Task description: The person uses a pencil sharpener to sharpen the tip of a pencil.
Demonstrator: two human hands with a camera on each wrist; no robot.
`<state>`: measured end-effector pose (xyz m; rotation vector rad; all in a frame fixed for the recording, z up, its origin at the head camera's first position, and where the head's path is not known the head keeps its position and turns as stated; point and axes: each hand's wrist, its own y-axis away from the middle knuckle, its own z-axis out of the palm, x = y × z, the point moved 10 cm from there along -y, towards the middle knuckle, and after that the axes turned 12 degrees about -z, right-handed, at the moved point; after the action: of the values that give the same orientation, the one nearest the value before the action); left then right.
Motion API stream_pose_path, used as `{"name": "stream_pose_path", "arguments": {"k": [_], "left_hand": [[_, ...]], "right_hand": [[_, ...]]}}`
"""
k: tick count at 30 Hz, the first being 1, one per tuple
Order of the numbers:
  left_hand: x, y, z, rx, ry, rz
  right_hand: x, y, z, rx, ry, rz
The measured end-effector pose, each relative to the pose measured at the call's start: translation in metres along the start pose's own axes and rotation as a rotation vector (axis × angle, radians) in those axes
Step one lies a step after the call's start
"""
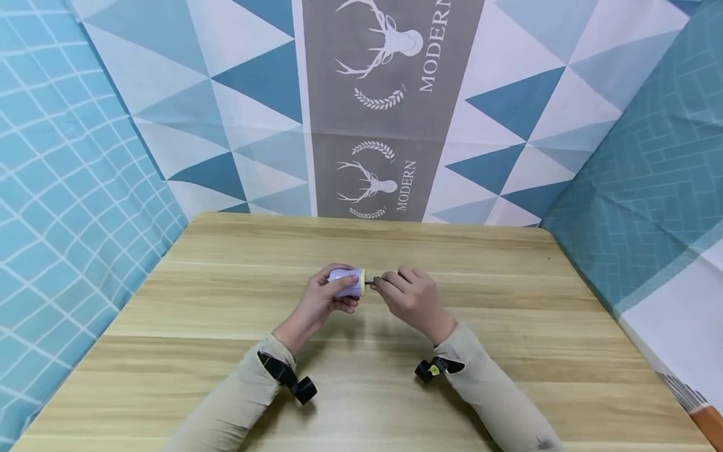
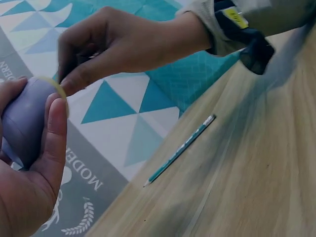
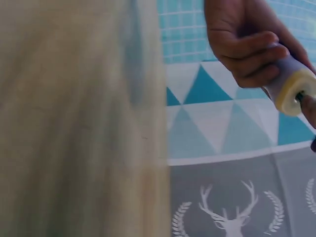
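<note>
A lavender pencil sharpener [image 1: 342, 284] with a yellow rim lies sideways in my left hand [image 1: 324, 295], above the table. The left thumb lies along it and the fingers wrap round its far side. From the right, my right hand [image 1: 412, 299] pinches a thin dark pencil [image 1: 369, 282], whose end sits in the hole of the yellow-rimmed face. In the right wrist view the sharpener [image 3: 290, 81] shows a white face with that hole in the middle. My right hand [image 2: 106, 49] has its fingertips right at the rim in the left wrist view; most of the pencil is hidden by the fingers.
A teal pencil [image 2: 180, 150] lies on the wooden table [image 1: 361, 402] in the left wrist view. Patterned cloth [image 1: 237, 113] hangs behind the table and at both sides. A black wrist camera [image 1: 305, 390] sits on the left sleeve, another [image 1: 425, 371] on the right.
</note>
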<state>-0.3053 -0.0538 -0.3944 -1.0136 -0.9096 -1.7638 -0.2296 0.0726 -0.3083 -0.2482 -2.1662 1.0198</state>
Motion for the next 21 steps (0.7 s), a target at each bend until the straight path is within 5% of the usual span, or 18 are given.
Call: {"name": "stream_pose_path", "arguments": {"k": [5,12,15,21], "left_hand": [[-0.004,-0.001,0.000,-0.016,-0.019,-0.035],[-0.006,-0.003,-0.005,0.006,-0.009,-0.040],[-0.008,-0.005,-0.008,0.016,-0.013,-0.053],[-0.012,-0.009,-0.014,0.048,0.001,-0.065]], "right_hand": [[-0.003,0.003,0.003,0.029,-0.014,0.052],[0.005,0.002,0.014,-0.065,-0.148,0.185],[0.017,0.005,0.026,-0.157,-0.307,0.340],[0.041,0.022,0.066,-0.481,-0.691,0.718]]}}
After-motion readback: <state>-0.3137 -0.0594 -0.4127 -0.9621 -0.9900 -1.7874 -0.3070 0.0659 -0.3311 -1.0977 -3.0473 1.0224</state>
